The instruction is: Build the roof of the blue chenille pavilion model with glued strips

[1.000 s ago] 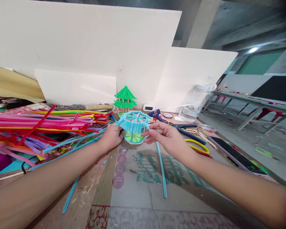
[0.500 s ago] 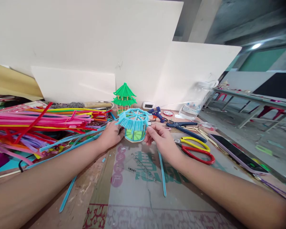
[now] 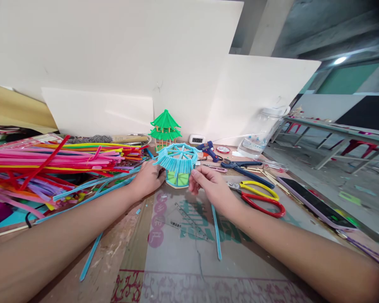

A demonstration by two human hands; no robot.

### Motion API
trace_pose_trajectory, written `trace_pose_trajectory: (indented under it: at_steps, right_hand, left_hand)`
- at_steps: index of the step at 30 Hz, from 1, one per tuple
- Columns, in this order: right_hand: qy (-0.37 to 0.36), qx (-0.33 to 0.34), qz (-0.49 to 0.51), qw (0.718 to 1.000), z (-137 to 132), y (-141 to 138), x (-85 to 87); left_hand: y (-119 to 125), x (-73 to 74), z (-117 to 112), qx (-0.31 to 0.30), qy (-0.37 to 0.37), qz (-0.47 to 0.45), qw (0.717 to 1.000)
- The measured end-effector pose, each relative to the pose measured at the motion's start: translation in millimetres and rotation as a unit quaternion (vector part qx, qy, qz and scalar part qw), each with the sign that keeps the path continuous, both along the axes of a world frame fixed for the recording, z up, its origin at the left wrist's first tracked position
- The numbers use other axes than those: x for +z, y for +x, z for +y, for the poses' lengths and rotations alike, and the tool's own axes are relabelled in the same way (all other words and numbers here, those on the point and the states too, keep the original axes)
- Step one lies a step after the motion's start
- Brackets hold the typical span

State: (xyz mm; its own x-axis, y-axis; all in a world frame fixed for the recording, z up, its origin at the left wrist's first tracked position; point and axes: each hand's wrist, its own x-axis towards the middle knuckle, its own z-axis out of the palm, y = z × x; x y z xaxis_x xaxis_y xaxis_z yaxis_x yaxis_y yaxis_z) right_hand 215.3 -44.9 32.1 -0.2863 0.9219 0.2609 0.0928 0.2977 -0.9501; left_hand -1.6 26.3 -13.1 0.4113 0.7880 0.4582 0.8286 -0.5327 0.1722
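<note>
A left hand (image 3: 148, 179) grips the blue pavilion (image 3: 177, 162) as a right hand (image 3: 208, 185), just beside it, pinches a blue strip (image 3: 216, 227) to its roof fringe, the rest trailing below the pinch, work that likely calls for light, steady pressure.

My craft bench (image 3: 177, 261) in a bare concrete workshop, coloured pipe cleaners (image 3: 50, 164) heaped left of the green pagoda model (image 3: 164, 128), glue gun (image 3: 208, 150) and scissors (image 3: 259, 198) right of it, white boards (image 3: 113, 63) behind.
</note>
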Motion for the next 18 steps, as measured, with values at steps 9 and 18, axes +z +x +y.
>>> trace_pose_trajectory:
  at_steps: [9,18]
  right_hand:
    - [-0.066,0.026,0.058,0.996,5.1,-1.0,-5.4]
    - [-0.075,0.016,0.079,0.994,8.0,3.2,-8.5]
  left_hand:
    - [0.0,-0.9,0.0,0.01,0.002,0.008,1.0]
    - [-0.6,-0.1,0.1,0.004,0.01,0.013,1.0]
